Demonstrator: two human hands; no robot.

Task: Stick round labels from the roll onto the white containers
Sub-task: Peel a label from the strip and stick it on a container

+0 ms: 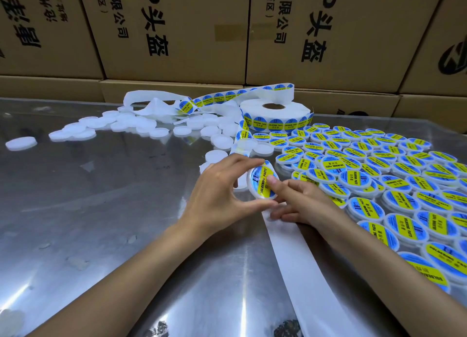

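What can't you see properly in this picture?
- Head view: the left hand grips the container, and the right hand covers part of its label.
- The backing strip runs off the bottom edge, so its end is cut off.
- The small print on the labelled containers is too tiny to read.
- The cardboard boxes are cut by the top edge.

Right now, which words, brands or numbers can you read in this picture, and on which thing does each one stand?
"SOLDERING PASTE": yellow band of the label on the container that the left hand holds and the right hand presses.
"SOLDERING PASTE": labels on the roll and the labelled containers.
"有限公司", "P头盔", "(西区)": cardboard boxes.
Smaller print on the labels' blue parts: too small to read.
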